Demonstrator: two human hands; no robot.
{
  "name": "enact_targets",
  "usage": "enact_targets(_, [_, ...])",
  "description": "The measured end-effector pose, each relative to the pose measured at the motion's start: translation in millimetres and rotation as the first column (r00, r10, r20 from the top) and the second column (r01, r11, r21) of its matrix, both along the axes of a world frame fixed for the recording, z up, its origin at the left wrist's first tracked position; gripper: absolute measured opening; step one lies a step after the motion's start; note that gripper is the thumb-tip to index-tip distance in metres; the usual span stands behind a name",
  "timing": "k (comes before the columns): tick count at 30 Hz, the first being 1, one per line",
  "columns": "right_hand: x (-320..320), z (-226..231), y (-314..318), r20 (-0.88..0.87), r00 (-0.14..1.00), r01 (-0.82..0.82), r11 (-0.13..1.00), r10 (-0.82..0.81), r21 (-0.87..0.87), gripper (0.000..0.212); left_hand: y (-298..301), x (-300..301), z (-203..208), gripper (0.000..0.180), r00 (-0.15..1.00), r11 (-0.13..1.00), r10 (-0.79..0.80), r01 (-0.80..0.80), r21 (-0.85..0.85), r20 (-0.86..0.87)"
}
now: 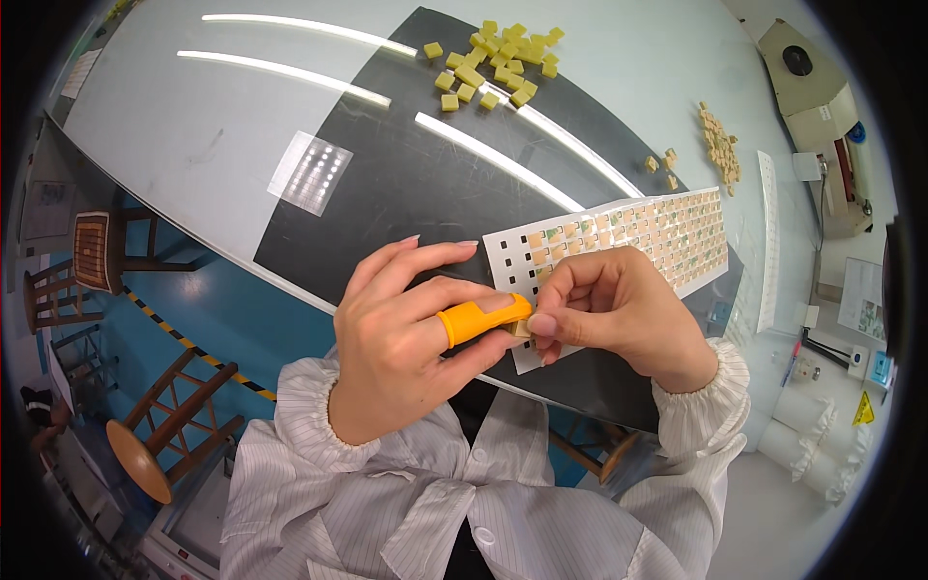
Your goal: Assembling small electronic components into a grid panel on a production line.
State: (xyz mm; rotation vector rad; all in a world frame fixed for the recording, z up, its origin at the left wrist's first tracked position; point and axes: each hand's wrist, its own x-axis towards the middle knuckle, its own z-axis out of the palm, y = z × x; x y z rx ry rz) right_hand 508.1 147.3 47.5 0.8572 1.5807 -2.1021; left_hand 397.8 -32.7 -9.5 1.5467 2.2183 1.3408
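Steady the block [520, 330] the left hand [385, 327] grips by the counter [159, 135]'s near edge; the right hand [623, 307]'s hold is unclear.

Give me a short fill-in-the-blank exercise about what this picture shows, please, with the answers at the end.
1. The left hand wears a finger guard coloured ____.
2. The scattered yellow cubes lie nearest the picture's ____ edge.
3. The perforated sheet with rows of tan squares has a ____ border.
4. Beside the wooden stool, the floor is ____.

Missing words: orange; top; white; blue.
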Motion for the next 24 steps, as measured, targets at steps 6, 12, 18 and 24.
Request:
enact_targets(6, [0.1, 0.1, -0.9, -0.008, 1.000, 0.009, 1.000, -0.009, -0.003, 0.012, -0.6, 0.1, 0.9, 0.018, 1.000, 1.000, 0.001, -0.001, -0.004, -0.004])
enact_targets(12, [3.9, 0.1, -10.7, -0.062, 0.998, 0.017, 0.990, -0.008, 0.141, 0.019, -1.0, 0.4, -0.3, 0.019, 1.000, 1.000, -0.004, 0.004, -0.009, 0.014])
enact_targets(18, [-4.6, 10.4, -16.2, 0.045, 0.991, -0.136, 0.948, 0.129, 0.286, 0.023, -1.0, 0.9, -0.6, 0.019, 1.000, 1.000, -0.003, 0.003, -0.010, 0.008])
enact_targets(24, [0.7, 13.3, -10.0, 0.067, 0.987, -0.158, 0.957, 0.145, 0.245, 0.020, -0.3, 0.7, -0.6, 0.020, 1.000, 1.000, -0.003, 0.003, -0.004, 0.009])
